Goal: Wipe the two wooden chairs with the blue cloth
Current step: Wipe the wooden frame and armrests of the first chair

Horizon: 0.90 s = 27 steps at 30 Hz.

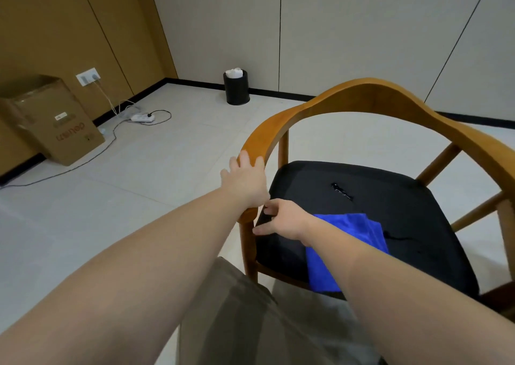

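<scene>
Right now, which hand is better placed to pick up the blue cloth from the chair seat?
The right hand. It rests on the black seat right beside the blue cloth, while the left hand holds the wooden chair's armrest, farther away.

Wooden chair point(362, 94) cut by right edge, blue cloth point(359, 230) partly behind forearm point(367, 270) — box label point(60, 117) unreadable.
</scene>
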Available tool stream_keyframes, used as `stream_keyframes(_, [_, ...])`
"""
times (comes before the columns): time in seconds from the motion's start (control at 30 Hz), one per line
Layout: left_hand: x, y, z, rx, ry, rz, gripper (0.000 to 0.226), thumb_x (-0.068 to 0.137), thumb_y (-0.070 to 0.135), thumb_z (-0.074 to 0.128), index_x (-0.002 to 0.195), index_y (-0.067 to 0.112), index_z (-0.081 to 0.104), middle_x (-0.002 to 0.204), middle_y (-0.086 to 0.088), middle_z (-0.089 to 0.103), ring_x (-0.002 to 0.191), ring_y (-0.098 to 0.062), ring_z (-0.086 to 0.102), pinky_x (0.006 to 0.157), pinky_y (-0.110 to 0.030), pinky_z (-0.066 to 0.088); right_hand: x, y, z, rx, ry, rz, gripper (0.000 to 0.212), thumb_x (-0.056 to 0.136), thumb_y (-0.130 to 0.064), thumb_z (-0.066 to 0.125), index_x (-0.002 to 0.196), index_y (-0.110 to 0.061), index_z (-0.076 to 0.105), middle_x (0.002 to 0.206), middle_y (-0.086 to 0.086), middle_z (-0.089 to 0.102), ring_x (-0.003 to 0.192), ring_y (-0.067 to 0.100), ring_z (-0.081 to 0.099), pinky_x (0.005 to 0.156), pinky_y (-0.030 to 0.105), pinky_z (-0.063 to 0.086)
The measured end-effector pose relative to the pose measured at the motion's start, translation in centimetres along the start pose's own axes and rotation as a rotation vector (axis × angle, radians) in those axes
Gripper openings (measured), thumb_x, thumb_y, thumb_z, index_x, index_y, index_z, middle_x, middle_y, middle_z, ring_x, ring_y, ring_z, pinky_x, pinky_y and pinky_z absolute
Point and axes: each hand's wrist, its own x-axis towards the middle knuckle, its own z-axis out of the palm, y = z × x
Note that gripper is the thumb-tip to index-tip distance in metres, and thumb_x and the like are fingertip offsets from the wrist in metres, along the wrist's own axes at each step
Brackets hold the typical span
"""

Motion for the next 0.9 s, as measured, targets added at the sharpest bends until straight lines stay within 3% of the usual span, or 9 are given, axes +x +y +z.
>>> stream_keyframes(0.07, [0.0,1.8,0.8,0.104,0.139,0.222,0.081,0.088,0.031,0.069,0.154,0.025,0.024,0.164,-0.013,0.009,0.151,-0.037,0.005,0.120,-0.053,0.013,0.2,1.0,-1.6,-0.059,0.034,-0.005,0.063,0.078,-0.025,0.081,0.134,-0.015,0.054,0.129,-0.001,0.060,0.118,0.022,0.058,0.103,0.037,0.045])
stream_keyframes(0.17, [0.4,4.9,2.8,0.012,0.109,0.401,0.067,0.091,0.022,0.064,0.151,0.023,0.035,0.160,-0.010,0.023,0.150,-0.030,0.017,0.118,-0.045,0.024,0.4,3.5,-3.9,-0.156,0.036,0.001,0.035,0.080,-0.016,0.079,0.112,-0.016,0.064,0.107,0.003,0.068,0.102,0.022,0.063,0.096,0.038,0.049])
stream_keyframes(0.33, [1.1,8.7,7.3,-0.188,-0.173,0.295,0.062,0.091,0.015,0.062,0.148,0.019,0.037,0.150,-0.010,0.035,0.135,-0.030,0.041,0.104,-0.042,0.045,0.8,8.9,-6.9,-0.299,0.050,0.104,0.044,0.080,-0.023,0.079,0.120,-0.015,0.062,0.113,0.002,0.067,0.103,0.021,0.063,0.095,0.039,0.052])
stream_keyframes(0.47, [1.7,10.5,10.5,-0.275,-0.338,0.148,0.058,0.095,0.016,0.051,0.149,0.015,0.031,0.149,-0.016,0.035,0.132,-0.035,0.043,0.105,-0.044,0.043,1.3,12.4,-8.9,-0.348,0.205,0.149,0.056,0.081,-0.021,0.075,0.134,-0.019,0.056,0.132,0.001,0.060,0.118,0.019,0.057,0.098,0.035,0.050])
stream_keyframes(0.6, [2.6,11.4,12.3,-0.417,-0.340,-0.015,0.055,0.094,0.018,0.052,0.145,0.013,0.034,0.143,-0.016,0.040,0.128,-0.035,0.043,0.100,-0.041,0.042,1.3,14.7,-11.0,-0.653,0.288,0.271,0.077,0.080,-0.038,0.072,0.147,-0.024,0.038,0.148,0.001,0.040,0.137,0.026,0.036,0.107,0.042,0.038])
stream_keyframes(0.7, [3.0,11.5,12.0,-0.560,-0.396,-0.096,0.029,0.081,0.015,0.061,0.109,0.011,0.057,0.110,-0.013,0.061,0.098,-0.029,0.060,0.084,-0.039,0.050,1.7,15.5,-11.5,-0.660,0.203,0.357,0.077,0.079,-0.046,0.073,0.143,-0.021,0.040,0.139,0.003,0.049,0.128,0.026,0.047,0.102,0.041,0.040])
stream_keyframes(0.73, [3.0,11.5,11.7,-0.569,-0.408,-0.105,0.012,0.076,0.014,0.061,0.086,0.012,0.055,0.090,-0.015,0.060,0.083,-0.030,0.061,0.076,-0.041,0.052,1.8,15.5,-11.4,-0.639,0.185,0.375,0.069,0.078,-0.045,0.073,0.137,-0.020,0.046,0.132,0.002,0.054,0.122,0.026,0.052,0.097,0.039,0.043])
stream_keyframes(0.8, [2.7,11.6,10.7,-0.589,-0.414,-0.103,0.014,0.074,0.010,0.059,0.067,0.009,0.047,0.074,-0.025,0.052,0.071,-0.037,0.060,0.070,-0.048,0.053,2.1,15.2,-11.3,-0.605,0.144,0.378,0.048,0.077,-0.039,0.074,0.118,-0.018,0.060,0.115,0.001,0.063,0.105,0.025,0.060,0.085,0.036,0.048])
stream_keyframes(0.9, [2.0,11.8,9.4,-0.561,-0.408,-0.072,0.030,0.077,0.010,0.056,0.104,-0.002,0.062,0.101,-0.028,0.059,0.092,-0.037,0.064,0.077,-0.049,0.055,2.1,14.1,-11.2,-0.539,0.106,0.343,0.033,0.075,-0.030,0.075,0.102,-0.015,0.065,0.100,0.002,0.067,0.091,0.023,0.064,0.080,0.037,0.056])
